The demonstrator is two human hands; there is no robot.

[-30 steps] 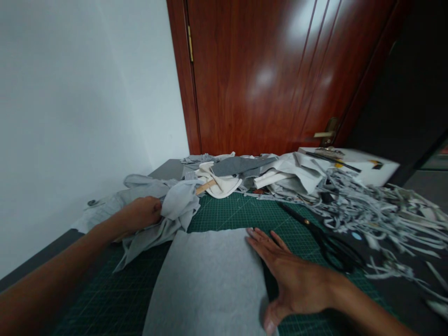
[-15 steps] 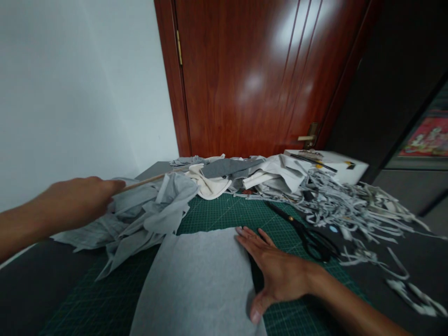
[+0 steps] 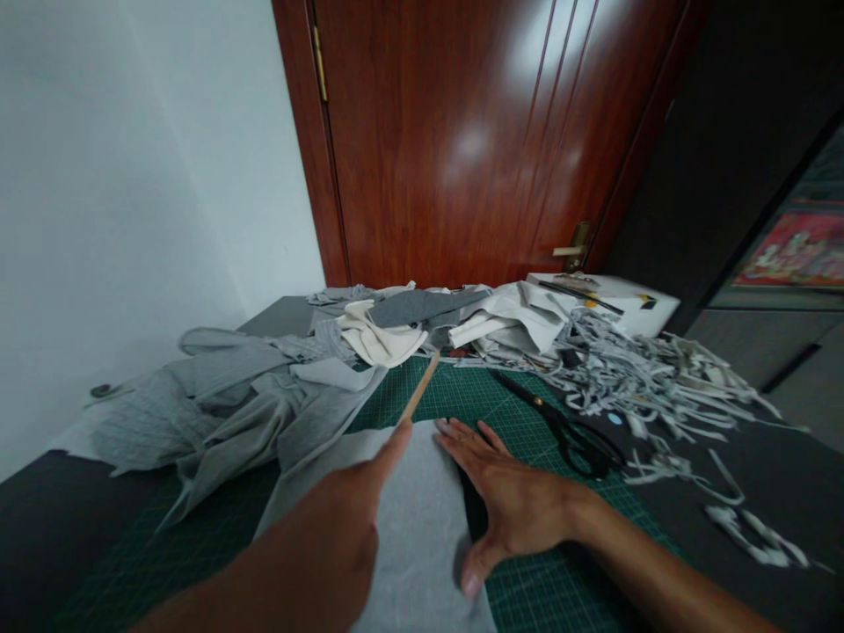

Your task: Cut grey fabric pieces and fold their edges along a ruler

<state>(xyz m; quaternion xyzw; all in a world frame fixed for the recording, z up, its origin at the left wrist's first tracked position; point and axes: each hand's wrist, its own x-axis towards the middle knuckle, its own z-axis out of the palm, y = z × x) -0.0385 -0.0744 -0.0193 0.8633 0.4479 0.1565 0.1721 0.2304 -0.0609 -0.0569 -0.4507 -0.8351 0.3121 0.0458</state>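
Note:
Over the grey fabric piece (image 3: 422, 527), my left hand (image 3: 323, 527) is closed around a thin wooden ruler or flat stick (image 3: 422, 391). Its index finger points along the stick, whose tip slants away toward the back of the mat. Whether the stick touches the fabric cannot be made out. My right hand (image 3: 520, 510) lies with fingers spread at the right edge of that fabric, fingertips at its far corner and thumb on its side edge. Beneath lies a green gridded cutting mat (image 3: 422, 396). Black scissors (image 3: 560, 422) rest on it, right of my right hand.
Crumpled grey fabric (image 3: 251, 396) is heaped at the left. White and grey cloth pieces (image 3: 514, 316) pile up along the back, by a white box (image 3: 633, 303). Tangled fabric strips (image 3: 633, 369) spread over the right side. Behind stands a brown door (image 3: 462, 149).
My left hand has swung from the far left, above the crumpled fabric, to the middle over the grey piece, bringing the wooden stick along. My right hand stays on the fabric's edge.

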